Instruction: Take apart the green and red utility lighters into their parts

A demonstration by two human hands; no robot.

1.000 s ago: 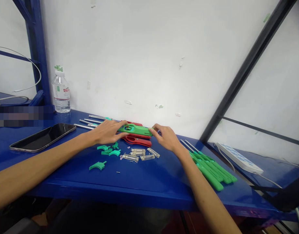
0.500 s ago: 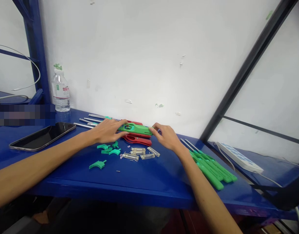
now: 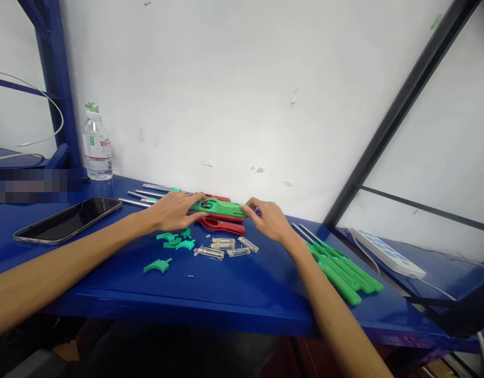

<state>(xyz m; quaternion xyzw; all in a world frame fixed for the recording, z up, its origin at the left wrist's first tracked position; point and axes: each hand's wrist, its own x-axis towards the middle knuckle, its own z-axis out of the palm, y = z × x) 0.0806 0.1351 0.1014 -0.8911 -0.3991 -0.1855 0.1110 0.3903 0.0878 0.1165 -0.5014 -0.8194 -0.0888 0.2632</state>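
Note:
A green long-reach lighter (image 3: 225, 209) is held level between both hands, above the table's back part. My left hand (image 3: 177, 211) pinches its trigger end; my right hand (image 3: 267, 218) grips its handle end between thumb and fingers. Behind and below it lie red lighter handles (image 3: 225, 227), partly covered, with metal tubes (image 3: 135, 202) sticking out to the left. In front are several clear fuel tanks (image 3: 210, 253) and several teal triggers (image 3: 158, 265). A tiny metal pin (image 3: 190, 276) lies nearer the front edge.
Several green lighters (image 3: 340, 270) lie together at right, beside my right forearm. A phone (image 3: 68, 219) and a water bottle (image 3: 96, 149) are at left. A white power strip (image 3: 385, 252) lies beyond the black post (image 3: 399, 121). The white wall (image 3: 226, 94) bounds the blue table (image 3: 242, 294).
Both hands keep hold of the green lighter in nearly the same place. The view has shifted very slightly; nothing else has visibly moved.

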